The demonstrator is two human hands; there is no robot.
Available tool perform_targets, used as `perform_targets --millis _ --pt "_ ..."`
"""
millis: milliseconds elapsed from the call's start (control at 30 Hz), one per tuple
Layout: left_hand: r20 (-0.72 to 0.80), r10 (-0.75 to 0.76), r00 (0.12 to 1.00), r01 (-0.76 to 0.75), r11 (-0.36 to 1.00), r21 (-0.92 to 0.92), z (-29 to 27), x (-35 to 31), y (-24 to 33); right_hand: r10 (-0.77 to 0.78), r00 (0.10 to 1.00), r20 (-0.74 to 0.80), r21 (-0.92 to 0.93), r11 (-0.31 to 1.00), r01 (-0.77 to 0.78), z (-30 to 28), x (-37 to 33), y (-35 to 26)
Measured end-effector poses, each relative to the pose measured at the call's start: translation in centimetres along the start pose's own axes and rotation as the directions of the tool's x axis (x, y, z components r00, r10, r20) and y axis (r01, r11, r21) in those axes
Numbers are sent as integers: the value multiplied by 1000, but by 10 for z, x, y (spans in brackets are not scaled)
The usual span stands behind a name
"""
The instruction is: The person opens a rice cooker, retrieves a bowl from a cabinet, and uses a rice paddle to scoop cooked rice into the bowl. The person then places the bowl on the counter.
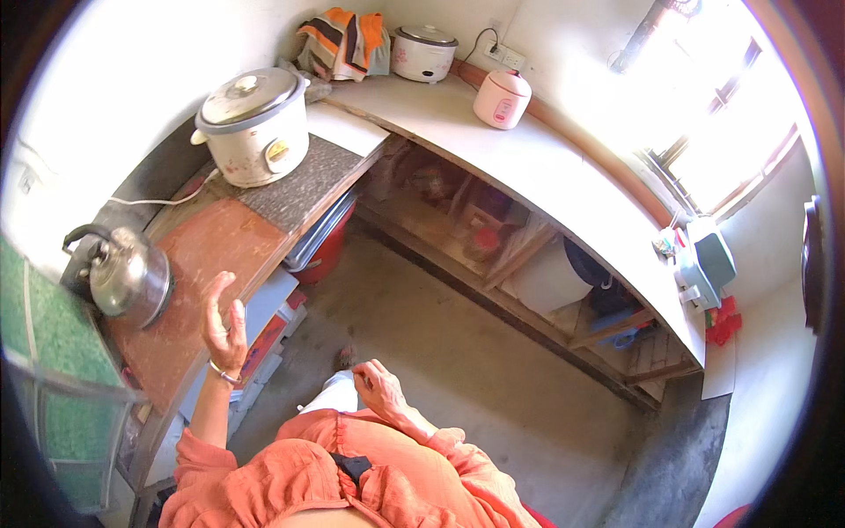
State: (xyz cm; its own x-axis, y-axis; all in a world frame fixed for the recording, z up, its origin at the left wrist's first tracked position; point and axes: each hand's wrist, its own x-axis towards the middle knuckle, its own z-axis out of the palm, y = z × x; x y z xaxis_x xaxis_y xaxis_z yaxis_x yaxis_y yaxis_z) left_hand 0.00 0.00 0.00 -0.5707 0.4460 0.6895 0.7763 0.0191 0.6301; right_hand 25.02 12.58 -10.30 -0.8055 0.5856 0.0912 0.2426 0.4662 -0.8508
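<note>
My left hand (225, 330), with a bracelet on its wrist, is raised beside the brown counter (207, 242). Its thumb and fingers stand apart and nothing is in them. A metal kettle (130, 280) with a black handle is the closest item to it, on that counter and not touched. In front of my body, over the floor, hangs my right hand (383, 392). Its fingers are curled in, and no object shows in them. Farther along the left counter stands a large white rice cooker (253, 132) with its lid on.
A white rice cooker (424, 55), a pink cooker (503, 99) and a striped cloth (345, 42) sit on the white worktop (563, 158). Open shelves (493, 238) run beneath it. A red tub (327, 255) is under the left counter. Green-blue containers (709, 251) stand by the window.
</note>
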Motion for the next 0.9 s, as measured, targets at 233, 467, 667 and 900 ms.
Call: perform_targets --millis 233,467,667,900 --pt "52 -56 997 66 972 -224 152 96 -39 39 996 -84 -63 997 -44 -63 118 51" --pt "195 82 977 -38 976 -216 249 199 -53 -16 976 -217 -96 995 -5 -128 224 85" --pt "273 129 953 -51 960 -275 336 253 -43 38 937 -347 42 999 -25 -198 309 121" --pt "307 132 942 -43 959 -280 458 293 -46 243 822 -515 221 964 -147 -359 448 214"
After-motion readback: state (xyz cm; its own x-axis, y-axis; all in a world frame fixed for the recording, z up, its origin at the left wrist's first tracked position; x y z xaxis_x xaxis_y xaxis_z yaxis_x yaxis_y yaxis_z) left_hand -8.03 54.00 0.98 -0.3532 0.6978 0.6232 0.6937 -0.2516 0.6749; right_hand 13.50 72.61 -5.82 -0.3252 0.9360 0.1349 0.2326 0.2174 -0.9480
